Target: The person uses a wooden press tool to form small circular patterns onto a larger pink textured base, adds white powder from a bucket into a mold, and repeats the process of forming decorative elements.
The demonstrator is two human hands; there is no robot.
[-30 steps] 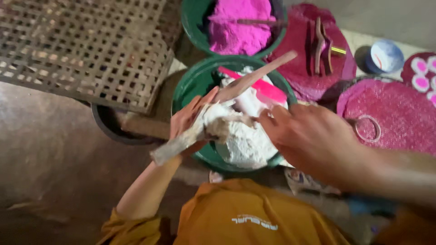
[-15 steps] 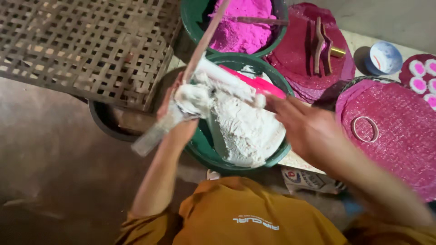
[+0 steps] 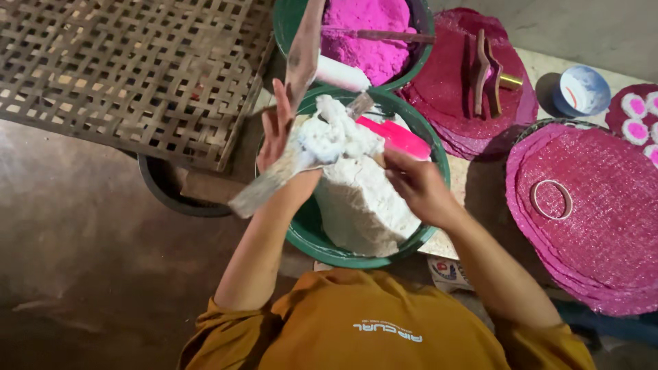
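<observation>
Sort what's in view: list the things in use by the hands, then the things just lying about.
In use: left hand, right hand, white dough, wooden paddle, green basin.

Lying about: pink dough basin, woven tray, pink mats, ring, small bowl.

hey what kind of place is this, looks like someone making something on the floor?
Likely a small floor-level workshop for handmade dough sweets or crafts: green basins of white dough and pink dough, round pink mesh mats, and a woven bamboo tray.
</observation>
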